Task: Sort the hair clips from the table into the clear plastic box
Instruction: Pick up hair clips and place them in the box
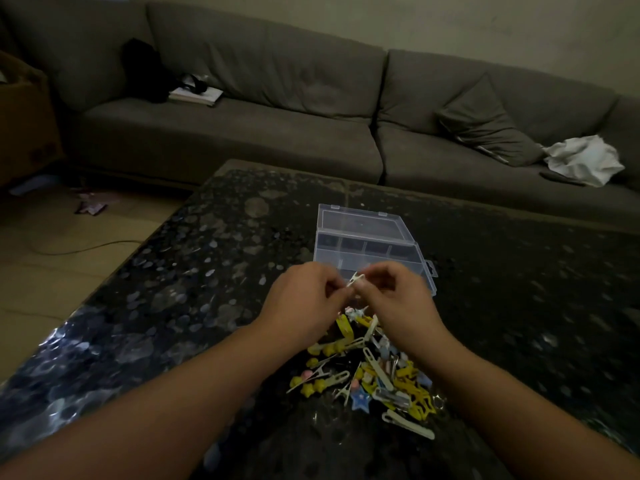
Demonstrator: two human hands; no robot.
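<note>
Both hands meet above the counter (207,271), sharing one grip on a small white hair clip (355,280): the left hand (308,299) and the right hand (394,299) each pinch it with curled fingertips, thumbs and forefingers closed on its ends. The clip's long axis runs diagonally, its lower end toward the left hand and its upper end pointing up and away toward the right hand. Just beyond the grip lies the clear plastic box (370,244), lid open and laid back on the far side, its dividers visible; its near edge is hidden behind the hands. Below the grip, toward the person, a loose pile of hair clips (374,375), mostly yellow and white, rests on the counter between the forearms. Far beyond stands a grey sofa (277,98).
</note>
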